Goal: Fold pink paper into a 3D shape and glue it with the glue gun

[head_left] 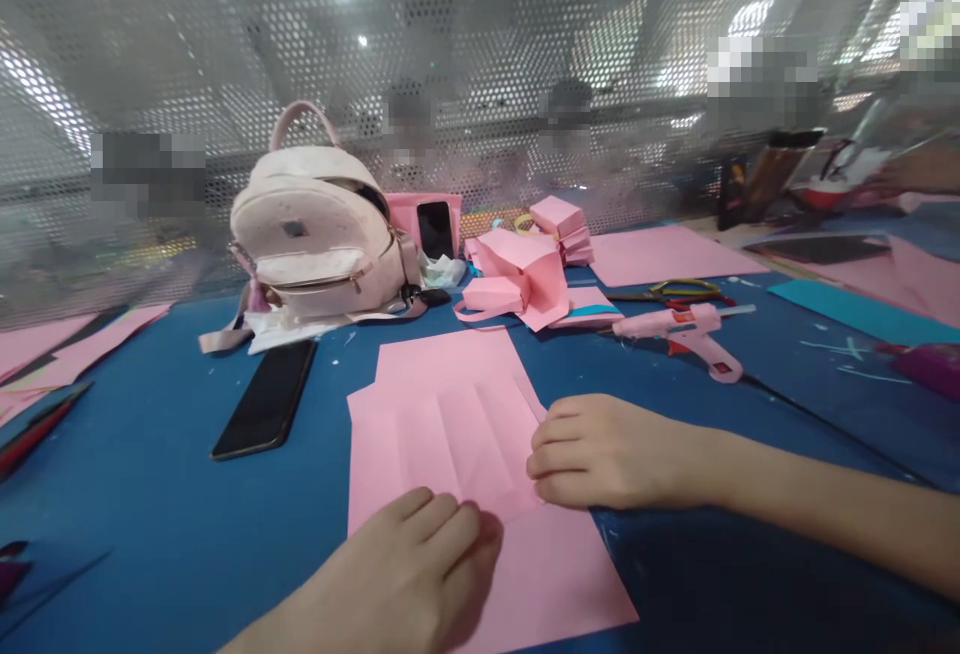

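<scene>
Pink paper (450,364) lies on the blue table (172,504), with a creased upper piece over a flat sheet (559,574). Lengthwise folds run down the middle of the upper piece. My left hand (412,559) rests on its lower edge with curled fingers; the fingertips are turned under and hidden. At the right edge of the paper, my right hand (592,449) has its fingers bent and pressed together against the sheet. Whether either hand pinches the paper's edge or only presses on it is partly hidden.
A pink hot glue gun (694,329) with a black cord lies at the right, near scissors (675,291). Folded pink paper pieces (525,279) stand behind the sheet. A phone (266,399) and a pale backpack (315,224) are at the left. Perforated metal panels (480,54) rise behind.
</scene>
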Motion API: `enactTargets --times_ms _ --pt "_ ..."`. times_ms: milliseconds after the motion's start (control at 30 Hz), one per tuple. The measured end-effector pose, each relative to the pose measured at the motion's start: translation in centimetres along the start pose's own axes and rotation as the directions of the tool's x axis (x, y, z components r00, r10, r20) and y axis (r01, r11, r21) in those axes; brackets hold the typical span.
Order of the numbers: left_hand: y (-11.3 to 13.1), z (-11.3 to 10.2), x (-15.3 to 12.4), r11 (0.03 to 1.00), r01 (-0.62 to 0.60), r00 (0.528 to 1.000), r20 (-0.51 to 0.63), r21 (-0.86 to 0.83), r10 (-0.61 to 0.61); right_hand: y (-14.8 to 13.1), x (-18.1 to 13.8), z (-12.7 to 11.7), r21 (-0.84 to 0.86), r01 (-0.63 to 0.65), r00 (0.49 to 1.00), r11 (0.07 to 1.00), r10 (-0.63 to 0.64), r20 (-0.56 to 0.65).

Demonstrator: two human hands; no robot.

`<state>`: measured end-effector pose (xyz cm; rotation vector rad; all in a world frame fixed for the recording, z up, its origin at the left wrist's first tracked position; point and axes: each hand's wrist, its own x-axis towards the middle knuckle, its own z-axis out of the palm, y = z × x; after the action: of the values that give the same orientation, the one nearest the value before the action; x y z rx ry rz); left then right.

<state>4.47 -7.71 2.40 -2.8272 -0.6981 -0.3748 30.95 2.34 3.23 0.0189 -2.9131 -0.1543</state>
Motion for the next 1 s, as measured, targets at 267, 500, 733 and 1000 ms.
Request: enactTargets --times_ms 267,500,733,1000 --pt "-1.8 2.5 1.9 0.994 -0.033 0.996 -0.082 -0.104 0.024 -0.2 0.2 -0.3 0.2 -0.174 0.983 0.964 0.157 0.096" --pt "-2.8 3.4 1.1 0.981 -0.03 0.994 -0.112 -0.191 0.009 -1.4 1.2 1.5 0.404 -0.582 0.812 0.705 0.531 0.244" --pt "-3.9 4.0 1.2 0.96 0.018 0.987 -0.149 -0.28 -0.062 -1.3 1.1 2.4 0.428 -0.559 0.828 0.711 0.511 0.231" --pt "-4.0 4.1 1.5 0.983 -0.006 0.983 -0.183 -0.181 -0.028 -1.3 1.3 2.6 0.462 -0.555 0.828 0.692 0.515 0.222"
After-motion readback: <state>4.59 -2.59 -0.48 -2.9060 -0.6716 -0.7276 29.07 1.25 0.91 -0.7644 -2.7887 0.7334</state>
